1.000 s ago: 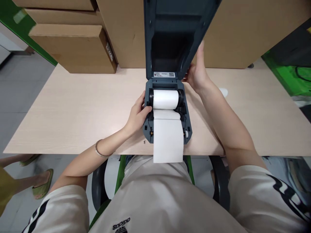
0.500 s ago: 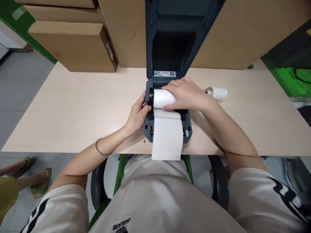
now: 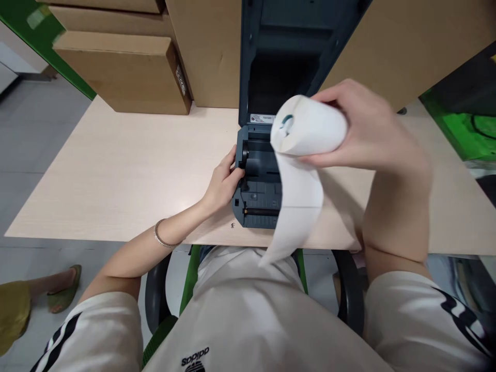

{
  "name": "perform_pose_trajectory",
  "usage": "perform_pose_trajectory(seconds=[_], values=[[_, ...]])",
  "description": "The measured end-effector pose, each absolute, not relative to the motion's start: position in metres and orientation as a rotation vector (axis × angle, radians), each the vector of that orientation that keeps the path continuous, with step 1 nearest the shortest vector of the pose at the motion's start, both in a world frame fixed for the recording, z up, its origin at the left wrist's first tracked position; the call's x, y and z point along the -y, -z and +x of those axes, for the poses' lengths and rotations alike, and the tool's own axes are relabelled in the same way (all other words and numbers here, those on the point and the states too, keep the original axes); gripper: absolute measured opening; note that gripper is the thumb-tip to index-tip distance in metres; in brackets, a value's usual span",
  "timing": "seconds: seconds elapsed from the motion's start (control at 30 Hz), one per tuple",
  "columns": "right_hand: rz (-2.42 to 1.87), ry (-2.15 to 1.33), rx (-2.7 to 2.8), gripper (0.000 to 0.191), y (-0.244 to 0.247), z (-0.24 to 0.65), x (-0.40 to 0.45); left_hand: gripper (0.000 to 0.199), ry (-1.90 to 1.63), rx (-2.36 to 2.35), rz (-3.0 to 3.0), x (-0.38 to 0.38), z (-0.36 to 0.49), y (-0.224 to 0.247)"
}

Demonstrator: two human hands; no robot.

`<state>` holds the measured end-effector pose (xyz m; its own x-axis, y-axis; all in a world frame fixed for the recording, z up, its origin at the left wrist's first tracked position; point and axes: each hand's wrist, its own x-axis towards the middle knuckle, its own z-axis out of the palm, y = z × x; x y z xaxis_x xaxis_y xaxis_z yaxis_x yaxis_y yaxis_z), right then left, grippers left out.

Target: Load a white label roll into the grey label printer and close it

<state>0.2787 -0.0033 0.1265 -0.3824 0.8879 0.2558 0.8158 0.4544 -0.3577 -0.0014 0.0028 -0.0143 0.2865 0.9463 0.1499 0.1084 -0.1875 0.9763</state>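
A white label roll [image 3: 315,126] is up off the label printer, its core end facing left and its loose strip of labels [image 3: 300,199] hanging down toward my lap. My right hand [image 3: 364,129] is closed around the roll's right end. The dark label printer [image 3: 256,188] lies on the table with its lid [image 3: 289,31] raised. Its roll bay shows without paper; the roll and strip hide the right side. My left hand [image 3: 225,181] grips the printer's left edge, thumb over the rim.
Cardboard boxes [image 3: 116,72] stand along the table's back edge, behind the printer. The light wooden table [image 3: 135,170] spreads to both sides. Chair armrests [image 3: 157,294] flank me. At lower left another person's foot in a green slipper [image 3: 65,292] shows on the floor.
My right hand has lifted the label roll out of the printer, up and to the right, and the strip came with it. My left hand stays on the printer's edge.
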Motion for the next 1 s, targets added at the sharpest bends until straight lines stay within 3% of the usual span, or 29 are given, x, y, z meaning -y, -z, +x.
perform_pose_trajectory(seconds=[0.2, 0.4, 0.6, 0.77, 1.0], values=[[-1.767, -0.331, 2.179, 0.094, -0.140, 0.344, -0.011, 0.078, -1.056, -1.022, 1.587, -0.002, 0.000, 0.010], [-1.982, -0.496, 2.192, 0.070, -0.089, 0.362, -0.066, 0.077, -1.040, -1.006, 1.598, -0.004, -0.003, 0.016], [-1.971, -0.686, 2.142, 0.093, -0.045, 0.352, -0.086, 0.073, -1.036, -0.998, 1.619, -0.006, -0.006, 0.020], [-2.039, -0.664, 2.184, 0.098, -0.063, 0.351, -0.077, 0.075, -1.035, -1.040, 1.614, -0.005, -0.005, 0.018], [-2.311, -0.818, 1.827, 0.059, -0.110, 0.408, -0.048, 0.072, -1.053, -0.999, 1.595, -0.004, -0.003, 0.018]])
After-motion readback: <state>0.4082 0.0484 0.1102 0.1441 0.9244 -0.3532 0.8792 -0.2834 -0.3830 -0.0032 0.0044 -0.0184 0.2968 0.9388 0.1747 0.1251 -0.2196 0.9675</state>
